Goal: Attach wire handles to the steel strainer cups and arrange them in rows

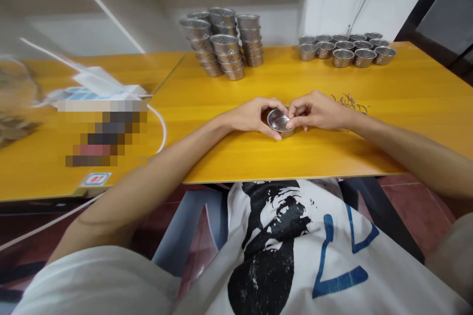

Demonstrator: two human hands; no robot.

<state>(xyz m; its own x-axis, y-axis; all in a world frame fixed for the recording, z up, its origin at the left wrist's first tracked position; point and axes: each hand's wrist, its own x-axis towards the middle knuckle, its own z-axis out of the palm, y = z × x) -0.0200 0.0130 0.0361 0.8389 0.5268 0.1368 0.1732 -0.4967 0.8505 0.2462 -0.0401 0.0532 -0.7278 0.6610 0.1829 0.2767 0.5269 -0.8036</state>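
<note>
A small round metal cup (280, 124) sits at the front middle of the yellow table, its mouth facing up. My left hand (257, 115) is closed around its left side, thumb at the front and fingers curled over the back. My right hand (312, 110) is at the cup's right rim, thumb and fingers pinched together there. Whatever is in that pinch, if anything, is hidden by the fingers. Just behind my right wrist lies a loose pile of thin, curved metal wires (349, 103), partly covered by the arm.
Tall stacks of perforated metal cups (226, 49) stand at the back middle. Rows of single cups (343, 56) are at the back right. On the left are a white and blue packet (107, 91), a blurred-out patch and a white cable (162, 128). The yellow table (236, 160) ends near my body.
</note>
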